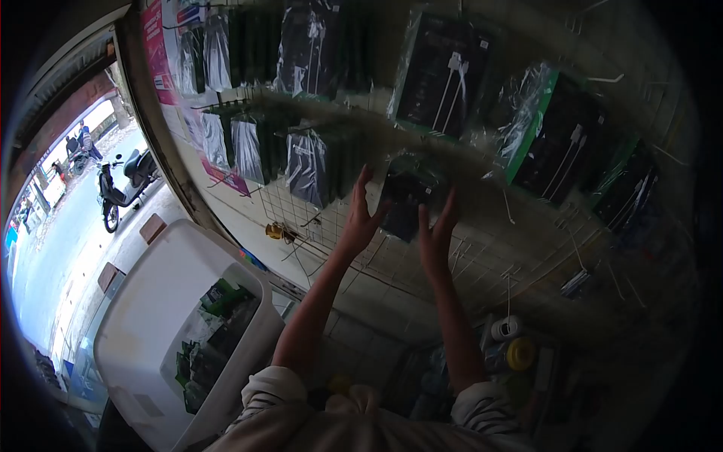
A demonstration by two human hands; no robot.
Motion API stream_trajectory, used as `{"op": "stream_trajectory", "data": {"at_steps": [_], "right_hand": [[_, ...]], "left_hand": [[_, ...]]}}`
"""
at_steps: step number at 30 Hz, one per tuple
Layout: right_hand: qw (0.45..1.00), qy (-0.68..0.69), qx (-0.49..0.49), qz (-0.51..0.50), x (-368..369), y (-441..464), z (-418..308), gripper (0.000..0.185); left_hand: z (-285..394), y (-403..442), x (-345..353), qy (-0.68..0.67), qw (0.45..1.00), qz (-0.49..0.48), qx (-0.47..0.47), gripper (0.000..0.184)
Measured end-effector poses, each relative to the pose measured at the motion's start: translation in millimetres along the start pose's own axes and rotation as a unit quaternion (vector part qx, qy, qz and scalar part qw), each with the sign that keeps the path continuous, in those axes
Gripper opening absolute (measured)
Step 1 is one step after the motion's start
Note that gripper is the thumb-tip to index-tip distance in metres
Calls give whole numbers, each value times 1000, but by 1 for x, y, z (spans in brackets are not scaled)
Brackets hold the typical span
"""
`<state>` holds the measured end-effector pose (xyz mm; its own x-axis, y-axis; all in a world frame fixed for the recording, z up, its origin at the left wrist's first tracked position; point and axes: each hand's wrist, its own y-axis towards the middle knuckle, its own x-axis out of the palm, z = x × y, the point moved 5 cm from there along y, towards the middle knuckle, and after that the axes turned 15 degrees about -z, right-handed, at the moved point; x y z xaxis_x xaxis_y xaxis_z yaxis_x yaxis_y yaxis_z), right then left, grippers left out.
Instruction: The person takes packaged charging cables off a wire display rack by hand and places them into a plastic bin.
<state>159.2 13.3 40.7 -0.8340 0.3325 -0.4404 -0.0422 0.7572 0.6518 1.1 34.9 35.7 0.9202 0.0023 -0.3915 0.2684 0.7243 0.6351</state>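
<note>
Pale cloth of the person's shirt (361,431) lies nearest, well below the fingers, with its rolled, striped sleeves (273,390) baring both forearms. Up ahead, the left hand (366,215) and the right hand (440,230) reach toward a small dark packet (411,194), which hangs between their fingers in front of a wire grid (380,275) on the wall. Both sets of fingers are loosened and extended, pointing up along the packet's two sides rather than curled around it. Each thumb overlaps an edge of the packet from this angle; whether either presses on it cannot be told.

Left of the fingers hang rows of packets with grey fronts (307,167). Above and slightly right of them is a large package printed with a white cable (440,75), and farther right another with a green edge (556,143). Well below and left of the fingers stands a white bin (147,301) containing green and dark packs (226,316). Beyond it, through the doorway, a scooter (129,181) is parked. Below and right of the fingers sits a yellow round object (520,353), blurred in shadow.
</note>
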Motion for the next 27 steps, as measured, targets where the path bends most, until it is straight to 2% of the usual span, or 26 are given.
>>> {"op": "stream_trajectory", "data": {"at_steps": [2,6,8,12,14,15,17,21,23,27], "right_hand": [[994,-101,-38,-1,10,1,-12,63],[991,-116,-48,39,-2,11,-15,59],[994,-83,-49,57,-2,10,-21,52],[993,-81,-55,69,1,6,-31,49],[997,7,-25,68,5,4,-27,49],[997,6,-28,68,4,4,-33,49],[993,107,-8,50,5,0,-43,47],[984,173,-12,39,12,-8,-51,44],[987,155,-17,28,12,-11,-60,46],[987,152,-36,27,9,-12,-77,48]], "left_hand": [[-12,-1,3,-60,998,-13,-16,71],[-16,14,19,-109,993,-18,-28,67],[-12,18,15,-142,988,0,-62,59],[-10,18,10,-136,990,15,-40,48],[-1,12,6,-162,985,22,-49,38],[2,11,5,-163,985,23,-46,38],[9,6,4,-260,965,46,-2,35],[31,-8,-13,-184,979,87,16,34],[36,-13,-10,-391,919,29,-31,33],[50,-20,-25,-324,945,44,-24,34]]}}
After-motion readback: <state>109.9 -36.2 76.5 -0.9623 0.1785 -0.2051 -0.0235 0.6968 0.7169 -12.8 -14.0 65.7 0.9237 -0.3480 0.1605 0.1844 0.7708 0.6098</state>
